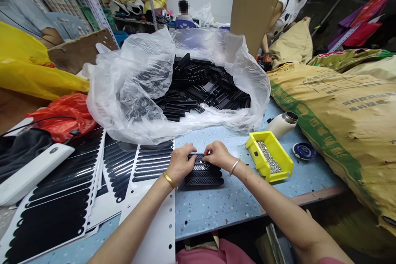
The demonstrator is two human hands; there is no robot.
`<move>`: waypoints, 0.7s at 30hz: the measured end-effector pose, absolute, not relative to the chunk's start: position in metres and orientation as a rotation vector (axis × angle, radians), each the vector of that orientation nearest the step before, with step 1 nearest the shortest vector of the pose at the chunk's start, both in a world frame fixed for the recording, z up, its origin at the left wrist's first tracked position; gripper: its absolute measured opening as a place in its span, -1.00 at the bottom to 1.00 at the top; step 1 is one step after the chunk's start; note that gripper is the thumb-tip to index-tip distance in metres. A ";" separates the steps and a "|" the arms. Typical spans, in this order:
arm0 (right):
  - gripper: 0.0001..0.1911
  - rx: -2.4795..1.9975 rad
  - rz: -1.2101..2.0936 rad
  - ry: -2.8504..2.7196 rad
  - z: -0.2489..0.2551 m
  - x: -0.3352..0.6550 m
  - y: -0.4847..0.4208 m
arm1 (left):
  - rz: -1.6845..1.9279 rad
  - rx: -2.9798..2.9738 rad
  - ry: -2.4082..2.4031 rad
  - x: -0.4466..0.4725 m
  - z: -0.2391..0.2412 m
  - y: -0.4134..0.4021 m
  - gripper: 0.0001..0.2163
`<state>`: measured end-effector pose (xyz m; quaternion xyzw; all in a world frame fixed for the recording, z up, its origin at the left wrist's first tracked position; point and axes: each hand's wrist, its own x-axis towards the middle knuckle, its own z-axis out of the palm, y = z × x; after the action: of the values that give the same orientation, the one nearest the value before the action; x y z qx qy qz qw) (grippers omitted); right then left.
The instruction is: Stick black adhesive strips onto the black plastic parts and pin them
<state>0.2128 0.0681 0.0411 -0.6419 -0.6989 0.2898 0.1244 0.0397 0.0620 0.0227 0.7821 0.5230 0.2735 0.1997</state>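
Observation:
A black plastic grille part [204,175] lies on the blue speckled table [216,206] right in front of me. My left hand [181,161] rests on its left end with curled fingers gripping it. At the part's upper edge my right hand [217,154] pinches with fingertips pressed together; what they hold is too small to make out. A yellow tray [269,156] of small silvery pieces stands just right of my right hand. Behind the hands, a clear plastic bag [136,86] holds a heap of black plastic parts [201,86].
White sheets with black oval stickers [77,181] cover the table's left. A white bottle [281,123] and its blue lid [304,150] lie beyond the tray. Large tan sacks [349,111] crowd the right side. Red [64,113] and yellow bags [27,66] sit left. Another person sits far back.

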 end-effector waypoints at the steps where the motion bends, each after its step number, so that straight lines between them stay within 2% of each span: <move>1: -0.95 -1.876 0.848 -2.047 0.041 0.213 0.071 | 0.745 2.213 1.412 0.040 0.022 0.062 -0.81; 3: -0.99 -1.895 0.851 -2.024 0.039 0.217 0.076 | 0.669 2.264 1.291 0.040 0.022 0.061 -0.79; 8: -0.87 -1.937 0.945 -1.881 0.037 0.241 0.084 | 0.536 2.281 1.141 0.041 0.021 0.063 -0.80; 17: -0.85 -1.829 1.300 -1.447 0.036 0.275 0.063 | 0.571 2.266 1.134 0.040 0.018 0.065 -0.82; 21: -0.85 -1.809 1.369 -1.449 0.021 0.271 0.059 | 0.669 2.245 1.129 0.042 0.016 0.066 -0.81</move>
<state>0.2706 0.0587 0.0215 -0.6551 -0.5248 0.4957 0.2227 0.0418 0.0658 0.0159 0.8320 0.4183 0.2478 0.2672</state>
